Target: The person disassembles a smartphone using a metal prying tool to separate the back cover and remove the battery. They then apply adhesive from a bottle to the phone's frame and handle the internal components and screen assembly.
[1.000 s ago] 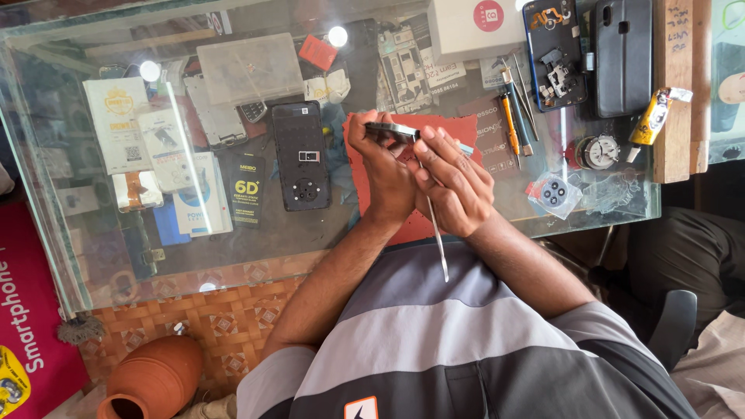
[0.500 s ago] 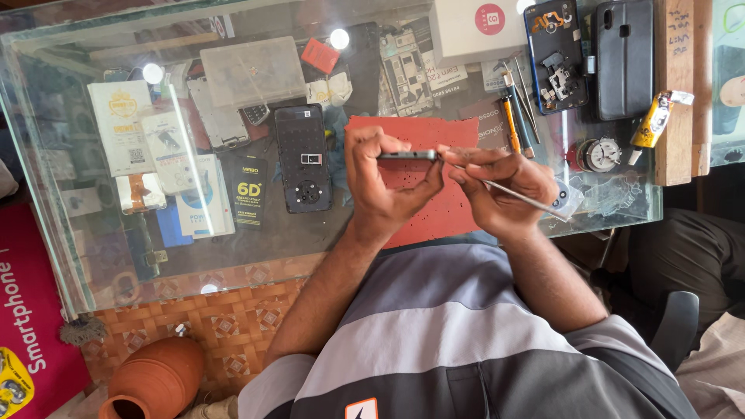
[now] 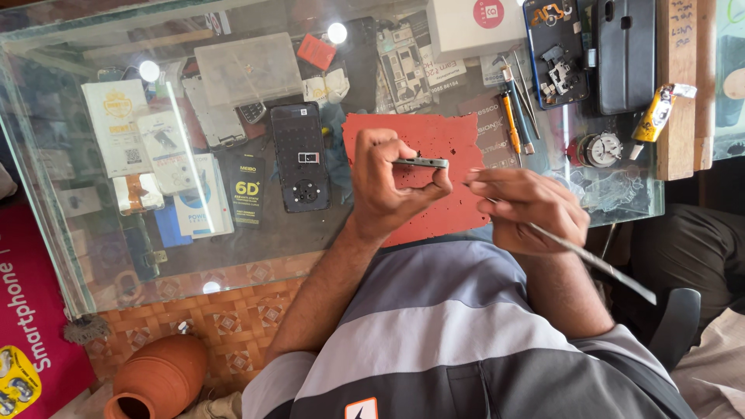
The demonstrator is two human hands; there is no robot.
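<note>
The left hand (image 3: 388,186) wraps the phone (image 3: 421,163) so that only its thin edge shows; which face is turned up cannot be told. The right hand (image 3: 528,208) hides the middle of the thin metal tool (image 3: 597,268), and its tip by the phone is too fine to make out (a blade or a pick, unclear). The clay pot (image 3: 155,380) is cut off by the bottom edge.

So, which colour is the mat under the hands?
The mat is red-orange, dotted with small dark specks; the head view shows it.
</note>
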